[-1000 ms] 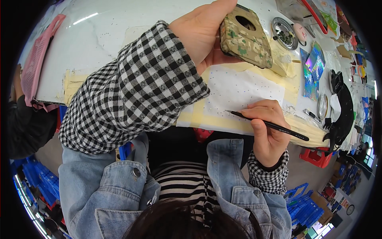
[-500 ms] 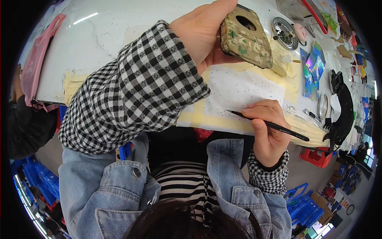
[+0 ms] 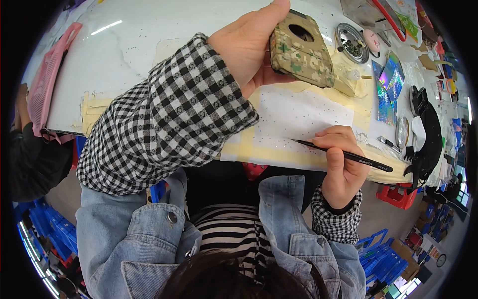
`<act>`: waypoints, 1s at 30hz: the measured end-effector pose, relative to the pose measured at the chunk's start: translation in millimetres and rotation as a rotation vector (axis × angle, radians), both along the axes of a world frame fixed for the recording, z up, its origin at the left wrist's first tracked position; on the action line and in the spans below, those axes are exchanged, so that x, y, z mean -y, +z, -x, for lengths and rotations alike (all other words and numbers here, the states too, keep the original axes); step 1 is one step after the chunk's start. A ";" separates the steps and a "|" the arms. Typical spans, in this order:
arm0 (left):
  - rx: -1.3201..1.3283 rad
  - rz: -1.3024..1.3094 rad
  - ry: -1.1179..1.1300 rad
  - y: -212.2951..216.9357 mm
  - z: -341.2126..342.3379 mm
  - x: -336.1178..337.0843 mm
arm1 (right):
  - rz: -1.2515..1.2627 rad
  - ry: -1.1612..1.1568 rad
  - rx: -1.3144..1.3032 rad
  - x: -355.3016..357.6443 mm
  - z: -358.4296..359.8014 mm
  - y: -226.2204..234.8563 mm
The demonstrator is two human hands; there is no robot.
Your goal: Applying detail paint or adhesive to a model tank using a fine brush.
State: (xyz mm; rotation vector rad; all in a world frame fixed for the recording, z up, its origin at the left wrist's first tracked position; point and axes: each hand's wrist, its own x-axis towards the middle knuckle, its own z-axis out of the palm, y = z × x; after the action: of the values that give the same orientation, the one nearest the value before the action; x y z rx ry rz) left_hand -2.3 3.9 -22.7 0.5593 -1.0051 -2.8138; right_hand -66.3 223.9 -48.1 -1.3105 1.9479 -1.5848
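Note:
My left hand (image 3: 249,45) is raised over the table and grips a camouflage-patterned phone case (image 3: 300,49) with a round camera hole, its back facing up. My right hand (image 3: 342,162) rests at the table's near edge and holds a thin black pen-like tool (image 3: 343,155), whose tip points left onto a white sheet (image 3: 294,117) speckled with tiny dots. That sheet lies on a pale yellow mat (image 3: 358,102). Both wrists wear checked cuffs under a denim jacket.
A white table (image 3: 124,55) carries a round metal dish of small beads (image 3: 351,42), shiny holographic sheets (image 3: 388,89), a black object (image 3: 428,134) at the right edge and a pink mesh piece (image 3: 47,84) at the left. Blue crates and a red stool stand on the floor.
My left hand has tilted the phone case slightly. My right hand and the pen tool stay almost where they were on the white sheet.

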 end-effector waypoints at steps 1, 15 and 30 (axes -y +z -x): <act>0.030 0.026 -0.001 4.0 1.2 -0.9 | 0.023 -0.014 0.026 0.2 0.5 1.1; 0.028 0.043 -0.055 9.8 -5.3 -9.9 | 0.416 -0.025 0.061 27.0 24.1 44.3; 0.005 -0.032 -0.134 6.7 -7.6 -9.3 | 0.311 0.063 0.092 46.3 21.0 55.9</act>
State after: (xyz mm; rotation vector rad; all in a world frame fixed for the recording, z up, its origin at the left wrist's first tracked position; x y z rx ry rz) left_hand 5.2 13.2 -16.0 0.5212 -1.0378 -2.9511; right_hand -87.3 177.6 7.9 -1.3674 1.6373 -1.9377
